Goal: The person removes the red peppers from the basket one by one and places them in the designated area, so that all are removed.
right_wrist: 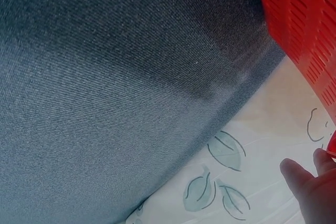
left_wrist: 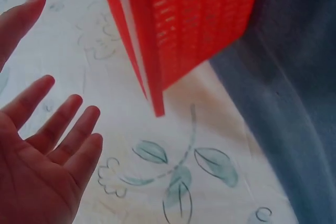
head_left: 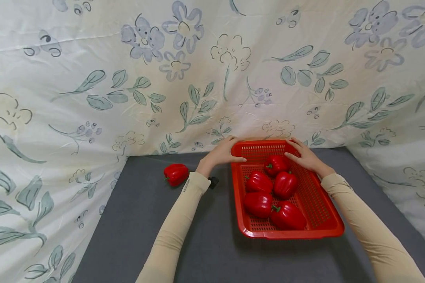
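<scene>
A red plastic basket (head_left: pixel 297 234) with slotted walls holds several red bell peppers (head_left: pixel 286 184). My left hand (head_left: pixel 223 152) is at its far left corner, thumb and fingers spread. In the left wrist view, the straight fingers (left_wrist: pixel 65 124) show a gap to the basket wall (left_wrist: pixel 205 30). Over the far right corner lies my right hand (head_left: pixel 307 157), its fingers extended and its thumb above the basket's inside. Only some of its fingertips (right_wrist: pixel 295 174) appear in the right wrist view, right by the red rim. The rest of that hand is cut off there.
One more red bell pepper (head_left: pixel 176 174) lies on the dark grey table (head_left: pixel 134 220), left of my left wrist. Behind the table hangs a white floral cloth (head_left: pixel 127 98), close to the basket's far side. A small black object (head_left: pixel 213 182) sits at my left wrist.
</scene>
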A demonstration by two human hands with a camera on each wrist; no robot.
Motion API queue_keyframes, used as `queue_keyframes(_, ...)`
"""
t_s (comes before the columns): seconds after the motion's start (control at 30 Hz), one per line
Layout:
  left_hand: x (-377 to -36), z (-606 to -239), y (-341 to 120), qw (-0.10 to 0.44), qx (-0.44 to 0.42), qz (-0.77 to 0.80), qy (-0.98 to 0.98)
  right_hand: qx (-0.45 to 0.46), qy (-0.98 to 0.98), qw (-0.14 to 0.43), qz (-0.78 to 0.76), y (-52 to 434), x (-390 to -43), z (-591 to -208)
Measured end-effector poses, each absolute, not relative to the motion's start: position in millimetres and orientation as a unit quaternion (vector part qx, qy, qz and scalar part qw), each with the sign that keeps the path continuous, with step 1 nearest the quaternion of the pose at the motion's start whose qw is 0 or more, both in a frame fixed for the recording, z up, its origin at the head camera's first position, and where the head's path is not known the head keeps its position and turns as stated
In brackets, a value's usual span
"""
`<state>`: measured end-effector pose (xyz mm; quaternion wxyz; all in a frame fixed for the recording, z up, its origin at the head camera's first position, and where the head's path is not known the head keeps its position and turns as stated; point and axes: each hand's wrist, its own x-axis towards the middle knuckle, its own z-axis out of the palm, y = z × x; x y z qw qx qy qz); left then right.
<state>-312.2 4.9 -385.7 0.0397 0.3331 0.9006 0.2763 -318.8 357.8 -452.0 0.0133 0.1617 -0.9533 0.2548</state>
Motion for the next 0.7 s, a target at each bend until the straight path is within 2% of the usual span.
queue_keyframes(0.7,-311,-383,59,0.062,0.376,0.273,0.883,0.163,-0.951,0.014,0.262,359,-318,-454)
